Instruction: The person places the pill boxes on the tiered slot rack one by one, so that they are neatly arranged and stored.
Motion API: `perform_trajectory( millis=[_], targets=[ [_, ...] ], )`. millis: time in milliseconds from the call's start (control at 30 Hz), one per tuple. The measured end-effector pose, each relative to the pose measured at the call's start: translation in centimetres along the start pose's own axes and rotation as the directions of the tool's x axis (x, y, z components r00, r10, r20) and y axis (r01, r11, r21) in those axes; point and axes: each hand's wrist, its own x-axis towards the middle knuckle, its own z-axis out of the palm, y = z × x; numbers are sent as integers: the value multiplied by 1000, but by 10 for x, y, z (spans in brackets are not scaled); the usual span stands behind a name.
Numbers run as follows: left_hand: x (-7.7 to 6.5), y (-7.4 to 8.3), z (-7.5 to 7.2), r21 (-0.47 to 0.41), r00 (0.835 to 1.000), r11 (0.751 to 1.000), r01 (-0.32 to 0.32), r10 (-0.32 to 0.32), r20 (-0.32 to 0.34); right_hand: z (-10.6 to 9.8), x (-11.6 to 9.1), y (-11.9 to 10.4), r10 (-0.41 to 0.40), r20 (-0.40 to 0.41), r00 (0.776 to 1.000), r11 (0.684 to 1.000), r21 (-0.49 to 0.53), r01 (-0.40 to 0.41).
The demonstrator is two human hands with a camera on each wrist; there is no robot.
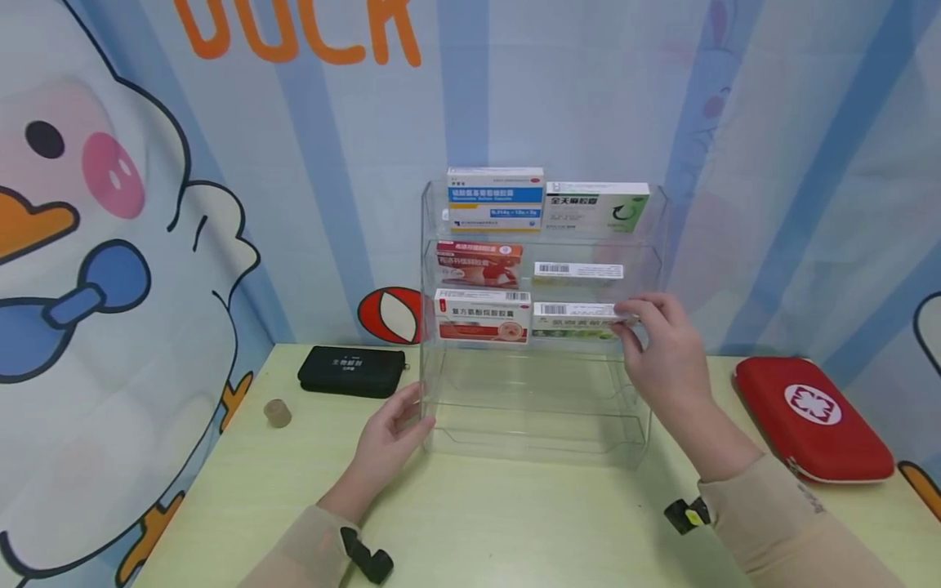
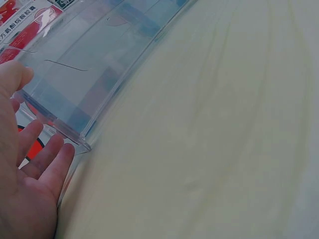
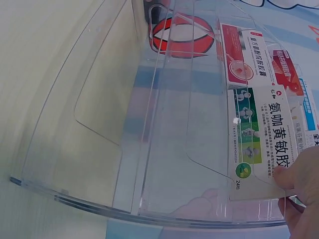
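Note:
A clear tiered display rack (image 1: 532, 420) stands on the table, with medicine boxes in its upper tiers. My right hand (image 1: 672, 351) pinches the right end of a white-and-green medicine box (image 3: 246, 144) in the third tier from the top. Its thumb lies on the box's printed front in the right wrist view. Left of that box sits a red-and-white box (image 1: 483, 317). My left hand (image 1: 390, 433) rests at the rack's lower left side, thumb by the front edge. In the left wrist view its fingers (image 2: 57, 162) are spread and fairly straight along the outer side.
Higher up are a blue-and-white box (image 1: 496, 200), a white-and-green box (image 1: 595, 208), a red box (image 1: 479, 265) and a box with a barcode (image 1: 578, 271). A black case (image 1: 351, 371) and a small brown cylinder (image 1: 278, 413) lie left, a red zip case (image 1: 812, 420) right.

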Motion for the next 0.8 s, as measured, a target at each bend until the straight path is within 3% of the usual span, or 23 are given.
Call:
perform_trajectory(
  millis=[167, 400, 800],
  targets=[
    [0, -1, -2, 7, 1000, 1000, -17, 17, -6, 6, -2, -1, -3, -18, 1000, 1000, -4, 3],
    [0, -2, -3, 6, 1000, 1000, 6, -6, 2, 9, -9, -4, -2, -50, 999, 999, 32, 4],
    [-1, -6, -6, 8, 1000, 1000, 11, -11, -13, 3, -30, -16, -45, -131, 990, 996, 70, 54]
  ],
)
